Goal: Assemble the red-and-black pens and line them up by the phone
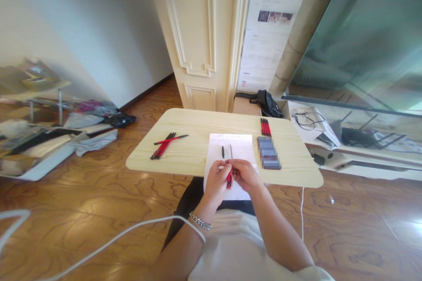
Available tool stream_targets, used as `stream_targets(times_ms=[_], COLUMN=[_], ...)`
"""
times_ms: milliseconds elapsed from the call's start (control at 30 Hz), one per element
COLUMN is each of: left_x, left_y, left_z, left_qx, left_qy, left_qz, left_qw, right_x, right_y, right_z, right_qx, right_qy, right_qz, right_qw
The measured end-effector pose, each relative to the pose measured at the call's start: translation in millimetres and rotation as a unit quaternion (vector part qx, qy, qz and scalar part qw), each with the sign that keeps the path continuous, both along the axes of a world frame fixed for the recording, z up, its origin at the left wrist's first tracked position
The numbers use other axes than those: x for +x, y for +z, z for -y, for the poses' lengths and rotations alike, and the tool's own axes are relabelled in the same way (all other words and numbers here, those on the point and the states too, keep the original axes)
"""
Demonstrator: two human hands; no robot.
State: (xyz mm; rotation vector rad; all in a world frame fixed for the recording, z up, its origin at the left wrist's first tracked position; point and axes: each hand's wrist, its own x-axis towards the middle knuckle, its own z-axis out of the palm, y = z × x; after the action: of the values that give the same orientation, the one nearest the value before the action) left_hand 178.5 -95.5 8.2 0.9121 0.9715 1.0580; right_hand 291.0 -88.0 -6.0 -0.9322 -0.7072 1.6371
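Close together over the front of a white sheet of paper (216, 142) are both my hands. My left hand (217, 179) is closed around a red pen barrel (228, 180), which shows between the two hands. My right hand (244, 174) is pinched against the left fingertips at the barrel's upper end; whatever sits between those fingers is too small or hidden to name. On the paper just beyond my fingers lie a short black pen part (223, 152) and a thin dark refill-like stick (231, 151).
Several red-and-black pens (166, 145) lie in a loose pile at the left of the pale wooden table (191, 118). More red pens (265, 127) lie side by side at the right, above a blurred-out phone (269, 153). A white cable (132, 233) crosses my left forearm.
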Motion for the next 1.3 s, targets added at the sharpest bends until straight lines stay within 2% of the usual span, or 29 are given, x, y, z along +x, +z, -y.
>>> stream_targets(times_ms=[133,233,300,400,533,633,700,800,867,1067,1200,1300], left_x=[-2,-3,-4,-4,-6,-7,-7,-7,-6,-7,-6,-3], left_y=[-1.4,-2.9,-3.7,-5.7,-11.4,-15.7,-17.0,-16.6,-15.3,-13.7,-16.6,-19.0], left_z=[2,2,1,-1,-4,-6,-8,-9,-10,-14,-16,-17], left_qx=[0.018,0.027,0.034,0.042,0.042,0.045,0.043,0.034,0.027,0.021,0.031,0.052], left_qy=[-0.023,-0.036,-0.038,-0.035,-0.030,-0.029,-0.027,-0.022,-0.018,0.000,0.031,0.038], left_qz=[-0.008,-0.028,-0.029,-0.021,-0.019,-0.025,-0.023,-0.017,-0.017,-0.025,-0.006,-0.017], left_qw=[1.000,0.999,0.998,0.998,0.998,0.998,0.998,0.999,0.999,0.999,0.999,0.998], right_x=[8,20,28,37,37,33,32,33,35,33,21,13], right_y=[-3.0,-5.0,-4.9,-2.8,-4.1,-9.4,-12.2,-11.7,-7.6,10.8,15.2,14.5], right_z=[-9,-26,-38,-51,-56,-57,-57,-59,-58,-31,1,17], right_qx=[0.019,0.060,0.071,0.080,0.104,0.110,0.105,0.104,0.107,0.138,0.152,0.155], right_qy=[-0.041,-0.102,-0.121,-0.100,-0.070,-0.063,-0.063,-0.062,-0.071,-0.153,-0.110,-0.064], right_qz=[0.065,0.211,0.335,0.501,0.636,0.684,0.697,0.696,0.682,0.565,0.483,0.454], right_qw=[0.997,0.970,0.932,0.856,0.762,0.719,0.706,0.708,0.720,0.799,0.855,0.875])
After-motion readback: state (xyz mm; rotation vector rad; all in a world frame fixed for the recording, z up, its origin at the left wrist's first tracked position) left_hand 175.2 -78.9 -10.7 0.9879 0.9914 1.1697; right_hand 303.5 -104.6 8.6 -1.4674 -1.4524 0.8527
